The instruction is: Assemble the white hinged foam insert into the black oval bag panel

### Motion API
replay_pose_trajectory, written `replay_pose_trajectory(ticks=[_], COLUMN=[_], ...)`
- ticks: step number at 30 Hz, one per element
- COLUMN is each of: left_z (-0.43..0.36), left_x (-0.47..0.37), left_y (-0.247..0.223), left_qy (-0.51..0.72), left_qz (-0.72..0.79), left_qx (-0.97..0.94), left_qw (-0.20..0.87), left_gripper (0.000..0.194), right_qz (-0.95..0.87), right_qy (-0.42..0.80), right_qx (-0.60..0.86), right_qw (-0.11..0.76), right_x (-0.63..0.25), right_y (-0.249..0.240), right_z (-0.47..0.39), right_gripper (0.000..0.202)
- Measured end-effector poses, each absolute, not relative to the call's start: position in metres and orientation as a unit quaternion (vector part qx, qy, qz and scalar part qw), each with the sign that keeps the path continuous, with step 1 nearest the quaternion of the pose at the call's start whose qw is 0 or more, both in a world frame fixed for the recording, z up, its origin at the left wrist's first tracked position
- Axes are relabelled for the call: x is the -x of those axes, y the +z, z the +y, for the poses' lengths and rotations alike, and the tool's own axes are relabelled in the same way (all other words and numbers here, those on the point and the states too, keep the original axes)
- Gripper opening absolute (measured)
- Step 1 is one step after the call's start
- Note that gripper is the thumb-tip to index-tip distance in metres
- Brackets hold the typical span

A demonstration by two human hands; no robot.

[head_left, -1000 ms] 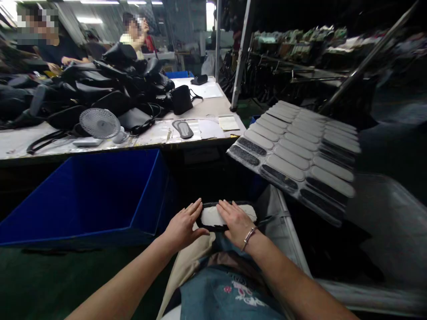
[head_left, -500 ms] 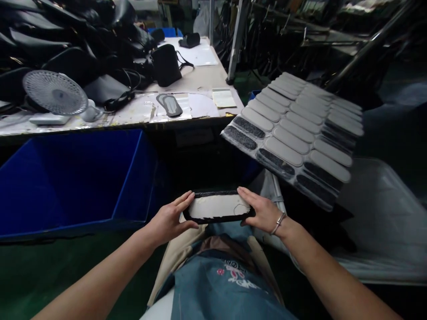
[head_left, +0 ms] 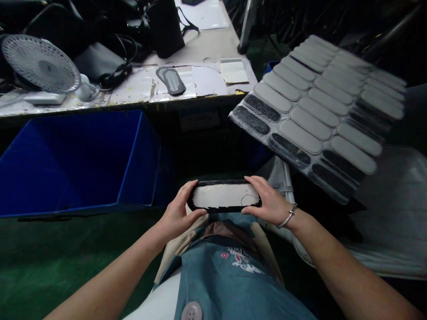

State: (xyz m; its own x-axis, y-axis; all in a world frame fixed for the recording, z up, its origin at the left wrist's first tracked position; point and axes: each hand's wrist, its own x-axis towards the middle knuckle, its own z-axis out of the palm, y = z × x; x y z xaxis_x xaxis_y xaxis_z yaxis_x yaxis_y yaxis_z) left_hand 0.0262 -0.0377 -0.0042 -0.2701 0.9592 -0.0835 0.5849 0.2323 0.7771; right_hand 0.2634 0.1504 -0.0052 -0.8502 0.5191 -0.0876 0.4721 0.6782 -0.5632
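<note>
Between my two hands is an oval panel [head_left: 223,196], pale in the middle with a black edge folded over unevenly all round. A thin loop of thread lies on its right part. My left hand [head_left: 182,209] grips the left end, fingers on the far edge and thumb on the near edge. At the right end my right hand [head_left: 268,202], with a bracelet [head_left: 288,215] at the wrist, holds it the same way. The panel is held level above my lap, over the blue-green apron [head_left: 213,266].
Right of my hands, a tilted board [head_left: 310,102] carries rows of pale oval pieces. Left stands a blue bin [head_left: 133,164]. On the worktable [head_left: 207,49] are a fan [head_left: 43,64], a black bag [head_left: 165,29] and grey oval pieces [head_left: 171,81]. A pale bin [head_left: 396,213] is at right.
The view has tipped down and shifted, so the table and board sit higher in it. Both hands keep their grip; my left thumb now lies farther along the near edge.
</note>
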Motion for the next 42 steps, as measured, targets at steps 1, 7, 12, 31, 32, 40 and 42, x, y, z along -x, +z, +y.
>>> replay_pose_trajectory(ticks=[1,7,12,31,32,40,42], left_z=[-0.037,-0.035,-0.036,-0.019,-0.019,-0.037,-0.042], left_x=[-0.028,-0.034,-0.035,-0.068,-0.068,-0.046,-0.041], left_y=[-0.006,-0.01,-0.006,-0.009,-0.01,-0.014,-0.013], left_qy=[0.333,0.373,0.406,0.419,0.419,0.497,0.51], left_qz=[0.727,0.722,0.71,0.803,0.804,0.677,0.64], left_qx=[-0.527,-0.515,-0.45,-0.347,-0.349,-0.336,-0.318], left_qw=[0.288,0.274,0.358,0.246,0.239,0.426,0.479], left_gripper=[0.076,0.072,0.075,0.075,0.073,0.074,0.082], right_qz=[-0.915,-0.919,-0.938,-0.934,-0.935,-0.829,-0.768], right_qy=[0.294,0.283,0.204,0.2,0.212,0.456,0.534], right_qx=[0.273,0.271,0.278,0.294,0.284,0.31,0.343], right_qw=[0.043,0.04,0.022,0.03,0.03,0.087,0.081], right_x=[-0.263,-0.266,-0.264,-0.22,-0.222,-0.286,-0.295], right_y=[-0.006,-0.005,0.005,0.005,0.006,-0.004,-0.016], right_z=[0.149,0.147,0.135,0.121,0.124,0.147,0.143], right_gripper=[0.086,0.081,0.089,0.094,0.093,0.089,0.099])
